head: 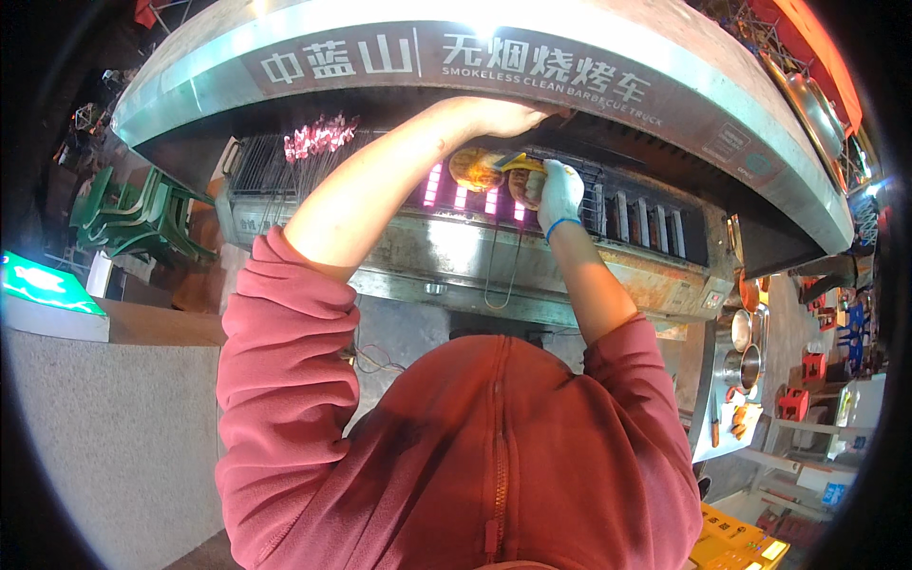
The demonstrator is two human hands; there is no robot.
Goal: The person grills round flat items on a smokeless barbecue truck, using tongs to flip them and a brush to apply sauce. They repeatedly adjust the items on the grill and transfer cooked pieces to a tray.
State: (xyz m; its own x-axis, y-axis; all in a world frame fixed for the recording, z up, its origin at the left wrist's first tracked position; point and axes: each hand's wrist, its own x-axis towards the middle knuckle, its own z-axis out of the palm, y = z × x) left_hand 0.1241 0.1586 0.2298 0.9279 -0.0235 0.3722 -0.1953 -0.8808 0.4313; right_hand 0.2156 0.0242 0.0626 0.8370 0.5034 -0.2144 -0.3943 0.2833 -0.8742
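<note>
My right hand (pixel 561 191), in a white glove, is closed on the yellow handle of a utensil (pixel 513 162), perhaps a knife or scraper. Its end reaches a round browned piece of food (pixel 476 169) on the barbecue grill. Beside that hand lies a second round browned piece (pixel 526 187), partly hidden by it. My bare left hand (pixel 524 117) reaches up under the grill's hood, its fingers partly hidden by the hood's edge. A wire grilling rack's long loop handle (pixel 502 285) hangs over the front. Pink glowing heating elements (pixel 432 185) show below the food.
Skewers of raw meat (pixel 320 139) lie at the grill's left. The metal hood (pixel 456 64) arches over it. Green plastic chairs (pixel 135 214) stand left. To the right, a side table (pixel 719 427) bears metal pots (pixel 742 367), a knife (pixel 714 431) and food.
</note>
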